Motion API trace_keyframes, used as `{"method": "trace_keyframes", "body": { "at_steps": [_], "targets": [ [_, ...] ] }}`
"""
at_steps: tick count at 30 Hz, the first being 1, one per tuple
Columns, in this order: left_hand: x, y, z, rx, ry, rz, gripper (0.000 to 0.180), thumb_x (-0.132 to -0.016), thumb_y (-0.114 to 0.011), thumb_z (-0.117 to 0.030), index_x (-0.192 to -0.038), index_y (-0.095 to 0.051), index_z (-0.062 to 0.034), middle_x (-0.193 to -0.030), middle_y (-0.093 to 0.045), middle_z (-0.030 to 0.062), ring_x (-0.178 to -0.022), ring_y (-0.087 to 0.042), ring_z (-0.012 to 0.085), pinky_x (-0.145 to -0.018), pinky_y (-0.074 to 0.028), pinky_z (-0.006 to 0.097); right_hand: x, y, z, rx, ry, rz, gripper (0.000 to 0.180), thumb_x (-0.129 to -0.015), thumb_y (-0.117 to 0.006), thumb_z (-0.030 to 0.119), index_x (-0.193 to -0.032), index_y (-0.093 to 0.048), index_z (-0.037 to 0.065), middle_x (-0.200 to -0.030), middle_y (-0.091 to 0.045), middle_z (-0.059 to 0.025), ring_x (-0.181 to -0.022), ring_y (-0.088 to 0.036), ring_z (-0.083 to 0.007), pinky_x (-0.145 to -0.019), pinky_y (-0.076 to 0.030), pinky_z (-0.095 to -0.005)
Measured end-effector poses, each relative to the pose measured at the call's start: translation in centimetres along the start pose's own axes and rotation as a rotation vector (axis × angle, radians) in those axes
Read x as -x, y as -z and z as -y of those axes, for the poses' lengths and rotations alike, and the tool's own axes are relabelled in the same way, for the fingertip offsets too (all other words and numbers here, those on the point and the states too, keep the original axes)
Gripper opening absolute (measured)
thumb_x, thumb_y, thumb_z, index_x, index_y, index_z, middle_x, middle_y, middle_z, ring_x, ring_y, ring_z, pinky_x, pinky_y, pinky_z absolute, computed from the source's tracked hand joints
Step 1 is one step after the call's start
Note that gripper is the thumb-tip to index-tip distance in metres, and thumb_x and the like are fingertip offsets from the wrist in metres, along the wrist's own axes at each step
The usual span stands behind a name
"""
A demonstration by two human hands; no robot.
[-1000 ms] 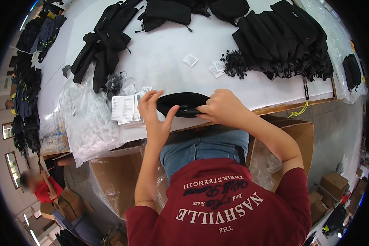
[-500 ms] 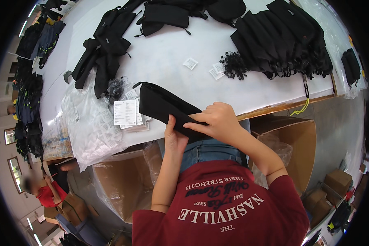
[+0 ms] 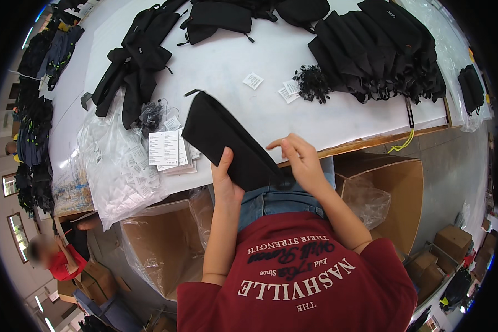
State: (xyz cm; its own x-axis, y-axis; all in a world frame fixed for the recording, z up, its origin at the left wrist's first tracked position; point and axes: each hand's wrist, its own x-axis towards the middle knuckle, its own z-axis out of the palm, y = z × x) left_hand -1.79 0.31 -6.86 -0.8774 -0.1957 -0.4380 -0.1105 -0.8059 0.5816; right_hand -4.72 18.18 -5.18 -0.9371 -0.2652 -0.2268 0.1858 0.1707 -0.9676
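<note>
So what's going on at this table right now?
A person in a red shirt stands at a white table holding a flat black fabric pouch over its near edge. The left hand grips the pouch's lower end, thumb on top, while the right hand is at its lower right corner with fingers spread. A stack of white paper tags and clear plastic bags lie to the left, piles of black fabric items further back, and open cardboard boxes stand below.

We see white worktop (image 3: 243, 61): black bag piles (image 3: 382, 50), white paper tags (image 3: 253, 81), printed sheets (image 3: 164, 148), clear plastic bags (image 3: 116, 166), black cord bundle (image 3: 314, 83).
</note>
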Motion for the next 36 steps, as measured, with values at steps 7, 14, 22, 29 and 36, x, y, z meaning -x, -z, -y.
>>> {"method": "trace_keyframes", "body": {
  "at_steps": [7,14,22,29,36],
  "targets": [
    [2.1,-2.5,-0.5,-0.284,0.233,0.166,0.05,-0.076,-0.075,-0.014,-0.118,-0.054,0.0017,-0.104,-0.063,0.0097,-0.089,-0.064,0.0181,-0.079,-0.052,0.029,-2.4,1.8,4.1,-0.11,0.367,0.047,0.031,-0.095,-0.055,0.018,-0.118,-0.059,-0.002,-0.106,-0.062,-0.006,-0.097,-0.056,-0.0124,-0.088,-0.043,-0.0275],
    [2.4,-2.6,-1.0,-0.371,0.339,0.181,0.045,-0.075,-0.075,-0.013,-0.114,-0.057,0.0019,-0.099,-0.064,0.0093,-0.085,-0.064,0.0168,-0.075,-0.053,0.029,-3.1,3.1,4.5,-0.04,0.526,-0.157,0.021,-0.082,-0.068,0.003,-0.102,-0.065,0.0,-0.1,-0.064,-0.0061,-0.088,-0.056,-0.0123,-0.081,-0.044,-0.0254],
    [1.8,-2.8,-0.1,-0.22,0.35,0.114,0.042,-0.08,-0.071,-0.013,-0.117,-0.056,0.0023,-0.1,-0.065,0.01,-0.085,-0.066,0.0182,-0.074,-0.054,0.029,-1.8,2.3,4.2,0.084,0.5,-0.253,0.013,-0.074,-0.072,0.0,-0.084,-0.064,0.002,-0.083,-0.061,-0.0033,-0.078,-0.052,-0.0129,-0.074,-0.041,-0.0248],
    [-1.3,-1.8,-2.2,0.182,0.412,0.25,0.032,-0.092,-0.059,-0.024,-0.112,-0.059,0.0012,-0.099,-0.068,0.0142,-0.084,-0.068,0.024,-0.074,-0.058,0.035,1.7,0.3,4.7,-0.073,0.325,0.126,0.012,-0.073,-0.074,0.004,-0.079,-0.064,0.004,-0.079,-0.061,-0.002,-0.078,-0.05,-0.0148,-0.073,-0.04,-0.0269],
    [-1.3,-1.5,-2.3,0.212,0.358,0.181,0.024,-0.095,-0.055,-0.022,-0.108,-0.063,-0.003,-0.095,-0.069,0.0117,-0.076,-0.069,0.022,-0.065,-0.059,0.035,2.4,0.1,4.4,-0.072,0.302,0.181,0.011,-0.073,-0.074,0.005,-0.079,-0.064,0.004,-0.078,-0.063,-0.0012,-0.079,-0.05,-0.0149,-0.074,-0.041,-0.0274]
  ]
}}
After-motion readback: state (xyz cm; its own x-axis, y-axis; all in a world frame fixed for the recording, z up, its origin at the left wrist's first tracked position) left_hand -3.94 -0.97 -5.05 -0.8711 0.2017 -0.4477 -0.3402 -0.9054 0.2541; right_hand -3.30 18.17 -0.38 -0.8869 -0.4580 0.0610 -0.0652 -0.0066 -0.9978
